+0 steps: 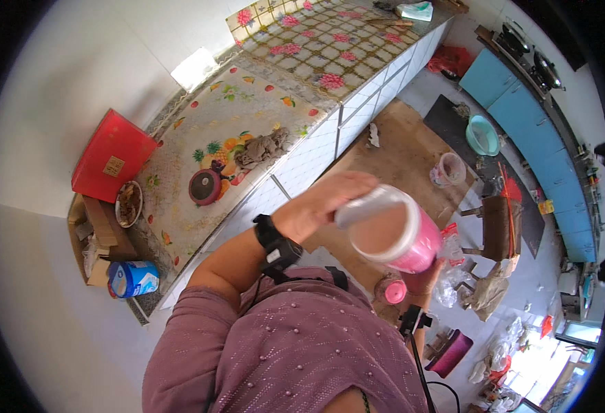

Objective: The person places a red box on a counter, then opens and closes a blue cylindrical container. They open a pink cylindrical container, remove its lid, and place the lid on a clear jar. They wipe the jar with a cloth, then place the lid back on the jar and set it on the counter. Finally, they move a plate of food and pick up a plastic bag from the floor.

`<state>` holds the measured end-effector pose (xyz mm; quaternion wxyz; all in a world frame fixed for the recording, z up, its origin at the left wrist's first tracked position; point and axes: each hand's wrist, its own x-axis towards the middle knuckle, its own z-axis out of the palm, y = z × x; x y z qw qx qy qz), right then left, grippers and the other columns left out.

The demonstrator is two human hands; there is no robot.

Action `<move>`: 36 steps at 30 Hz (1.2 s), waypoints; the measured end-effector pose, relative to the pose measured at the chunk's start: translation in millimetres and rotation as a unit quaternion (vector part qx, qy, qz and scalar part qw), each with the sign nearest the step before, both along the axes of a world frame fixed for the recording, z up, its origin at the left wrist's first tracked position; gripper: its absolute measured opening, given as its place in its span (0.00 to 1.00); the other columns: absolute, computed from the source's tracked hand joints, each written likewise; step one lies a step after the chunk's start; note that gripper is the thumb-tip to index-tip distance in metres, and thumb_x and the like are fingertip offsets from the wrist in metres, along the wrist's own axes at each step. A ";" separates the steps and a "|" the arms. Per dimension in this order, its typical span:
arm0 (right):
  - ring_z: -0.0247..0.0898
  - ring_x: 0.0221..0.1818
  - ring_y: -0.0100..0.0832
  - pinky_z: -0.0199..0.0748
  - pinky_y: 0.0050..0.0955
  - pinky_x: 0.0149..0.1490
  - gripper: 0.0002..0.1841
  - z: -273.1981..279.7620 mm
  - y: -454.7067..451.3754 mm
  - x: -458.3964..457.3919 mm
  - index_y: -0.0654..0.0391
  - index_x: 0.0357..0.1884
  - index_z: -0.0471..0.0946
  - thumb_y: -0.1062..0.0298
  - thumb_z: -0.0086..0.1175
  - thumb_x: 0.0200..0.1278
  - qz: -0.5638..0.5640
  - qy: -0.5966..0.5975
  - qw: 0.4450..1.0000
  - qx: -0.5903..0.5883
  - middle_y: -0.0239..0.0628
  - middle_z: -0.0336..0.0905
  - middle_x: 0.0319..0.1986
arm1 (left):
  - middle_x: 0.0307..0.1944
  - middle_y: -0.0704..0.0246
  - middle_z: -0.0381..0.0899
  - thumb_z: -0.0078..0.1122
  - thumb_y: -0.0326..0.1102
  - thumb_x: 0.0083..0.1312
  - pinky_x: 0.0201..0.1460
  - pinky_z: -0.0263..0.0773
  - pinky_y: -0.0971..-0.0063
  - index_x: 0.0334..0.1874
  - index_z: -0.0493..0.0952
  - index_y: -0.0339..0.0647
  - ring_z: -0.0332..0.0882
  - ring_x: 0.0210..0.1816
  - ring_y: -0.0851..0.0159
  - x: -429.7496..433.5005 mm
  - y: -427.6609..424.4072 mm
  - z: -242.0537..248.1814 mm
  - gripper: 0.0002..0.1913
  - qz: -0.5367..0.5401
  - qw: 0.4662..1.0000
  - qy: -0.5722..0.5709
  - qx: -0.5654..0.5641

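Observation:
My right hand (426, 276), mostly hidden behind a pink plastic tub (423, 237), holds that tub from beneath, tilted with its mouth towards the counter. At its rim, my left hand (333, 193) grips a whitish, motion-blurred lid or cup (367, 206), which partly covers the opening. The inside of the tub looks brownish; whether that is contents or the bare wall I cannot tell. Below the tub, a container with a pink lid (395, 292) stands on the floor. On the counter beside my left arm lie a round dark-red object (204, 187) and a crumpled grey-brown cloth (263, 148).
The counter (261, 88) carries a red box (111, 157), a plate of food (128, 204), a cardboard box (93, 232) and a blue tub (133, 279). On the floor are a brown stool (496, 227), a green basin (482, 135), a plastic bucket (448, 170) and plastic bags (449, 284).

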<state>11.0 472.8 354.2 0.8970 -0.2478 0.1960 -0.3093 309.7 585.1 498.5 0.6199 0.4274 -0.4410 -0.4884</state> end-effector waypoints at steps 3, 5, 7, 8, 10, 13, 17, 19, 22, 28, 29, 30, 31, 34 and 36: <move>0.65 0.64 0.48 0.64 0.57 0.66 0.38 6.6 1.0 22.3 0.55 0.68 0.64 0.37 0.51 0.64 0.019 0.043 0.999 0.013 0.43 0.67 0.64 | 0.44 0.63 0.82 0.53 0.41 0.72 0.45 0.79 0.75 0.51 0.77 0.33 0.82 0.44 0.69 31.6 21.9 -44.8 0.16 0.041 0.948 0.288 0.132; 0.65 0.64 0.47 0.64 0.54 0.67 0.36 8.1 2.3 41.7 0.55 0.68 0.63 0.40 0.51 0.67 0.086 0.035 0.995 -0.023 0.43 0.67 0.65 | 0.42 0.65 0.82 0.56 0.40 0.71 0.42 0.80 0.76 0.49 0.77 0.34 0.82 0.41 0.70 48.3 34.9 -65.2 0.15 0.086 0.936 0.315 0.129; 0.62 0.67 0.46 0.62 0.54 0.68 0.39 9.2 4.2 57.4 0.54 0.70 0.61 0.38 0.51 0.65 0.116 0.050 0.992 -0.018 0.42 0.65 0.66 | 0.42 0.66 0.83 0.58 0.39 0.70 0.42 0.80 0.77 0.49 0.77 0.35 0.83 0.39 0.70 59.3 46.7 -76.9 0.14 0.110 0.929 0.331 0.123; 0.61 0.68 0.47 0.61 0.56 0.68 0.41 9.8 6.4 64.1 0.54 0.70 0.60 0.36 0.53 0.63 0.121 0.069 0.990 -0.019 0.42 0.63 0.67 | 0.42 0.66 0.83 0.58 0.38 0.70 0.42 0.80 0.77 0.50 0.77 0.35 0.83 0.40 0.70 62.9 54.9 -79.6 0.14 0.108 0.929 0.336 0.115; 0.58 0.70 0.48 0.58 0.58 0.69 0.46 11.6 11.5 75.6 0.53 0.72 0.57 0.30 0.48 0.62 0.127 0.112 0.985 -0.028 0.43 0.60 0.69 | 0.43 0.66 0.82 0.58 0.38 0.70 0.45 0.80 0.76 0.52 0.76 0.34 0.82 0.42 0.70 67.9 70.9 -80.2 0.15 0.115 0.949 0.281 0.085; 0.57 0.70 0.52 0.59 0.65 0.66 0.48 16.1 21.7 91.8 0.50 0.74 0.54 0.23 0.39 0.61 0.165 0.111 0.980 0.024 0.43 0.59 0.70 | 0.44 0.69 0.81 0.55 0.39 0.71 0.50 0.75 0.76 0.52 0.77 0.36 0.80 0.45 0.70 65.9 91.4 -76.8 0.15 0.220 0.924 0.287 0.126; 0.63 0.66 0.52 0.66 0.67 0.60 0.49 17.7 41.5 117.7 0.48 0.73 0.55 0.26 0.51 0.56 0.196 0.136 0.971 0.027 0.43 0.62 0.68 | 0.38 0.75 0.78 0.56 0.38 0.71 0.44 0.74 0.81 0.43 0.76 0.41 0.76 0.40 0.78 81.9 89.8 -72.2 0.08 0.153 0.925 0.333 0.104; 0.67 0.63 0.50 0.72 0.62 0.56 0.48 15.9 52.8 132.3 0.48 0.71 0.57 0.32 0.58 0.52 0.174 0.123 0.975 0.059 0.42 0.65 0.65 | 0.36 0.76 0.78 0.56 0.40 0.71 0.41 0.72 0.82 0.42 0.76 0.43 0.75 0.39 0.79 84.2 88.6 -70.8 0.08 0.175 0.942 0.269 0.099; 0.69 0.60 0.50 0.73 0.58 0.52 0.46 15.6 63.6 145.2 0.49 0.70 0.59 0.35 0.59 0.53 0.148 0.118 0.979 0.080 0.42 0.67 0.64 | 0.48 0.72 0.75 0.54 0.44 0.71 0.55 0.67 0.75 0.54 0.73 0.42 0.72 0.50 0.72 88.9 98.2 -71.4 0.16 0.116 0.990 -0.018 0.079; 0.69 0.60 0.51 0.71 0.63 0.55 0.43 11.9 72.0 151.0 0.49 0.69 0.61 0.36 0.57 0.55 0.073 0.152 0.983 0.071 0.42 0.68 0.63 | 0.62 0.60 0.72 0.66 0.37 0.61 0.60 0.67 0.68 0.66 0.68 0.36 0.71 0.61 0.61 155.2 156.8 -95.0 0.31 0.279 0.885 -0.315 0.197; 0.69 0.60 0.51 0.71 0.64 0.56 0.43 9.7 73.6 151.4 0.49 0.69 0.61 0.37 0.57 0.55 0.054 0.156 0.982 0.092 0.42 0.68 0.63 | 0.58 0.54 0.74 0.71 0.41 0.56 0.59 0.70 0.68 0.65 0.68 0.36 0.73 0.59 0.55 181.6 173.2 -101.2 0.35 0.324 0.804 -0.425 0.261; 0.69 0.61 0.52 0.70 0.64 0.57 0.42 8.0 75.2 150.2 0.50 0.69 0.61 0.37 0.57 0.55 0.049 0.151 0.983 0.098 0.43 0.68 0.63 | 0.60 0.51 0.71 0.74 0.49 0.50 0.62 0.69 0.62 0.67 0.66 0.36 0.70 0.62 0.49 200.9 184.5 -110.0 0.43 0.342 0.702 -0.462 0.421; 0.68 0.61 0.52 0.69 0.65 0.58 0.42 5.4 76.4 150.1 0.50 0.69 0.61 0.38 0.57 0.55 0.043 0.145 0.983 0.102 0.43 0.68 0.63 | 0.63 0.52 0.69 0.74 0.53 0.48 0.64 0.67 0.59 0.68 0.64 0.37 0.66 0.64 0.48 214.2 201.2 -119.6 0.47 0.338 0.655 -0.505 0.449; 0.68 0.62 0.49 0.64 0.59 0.65 0.37 0.6 82.8 143.3 0.55 0.67 0.64 0.45 0.57 0.60 0.032 0.115 0.986 0.113 0.43 0.69 0.63 | 0.69 0.53 0.61 0.72 0.61 0.47 0.68 0.60 0.55 0.72 0.59 0.41 0.56 0.71 0.47 228.3 234.6 -152.1 0.53 0.271 0.588 -0.509 0.567; 0.69 0.62 0.44 0.64 0.56 0.67 0.31 -2.8 85.8 139.9 0.56 0.67 0.64 0.51 0.53 0.66 0.009 0.110 0.983 0.144 0.42 0.70 0.62 | 0.69 0.53 0.61 0.72 0.61 0.47 0.68 0.61 0.54 0.73 0.58 0.42 0.56 0.71 0.47 234.7 244.5 -169.4 0.53 0.264 0.592 -0.510 0.566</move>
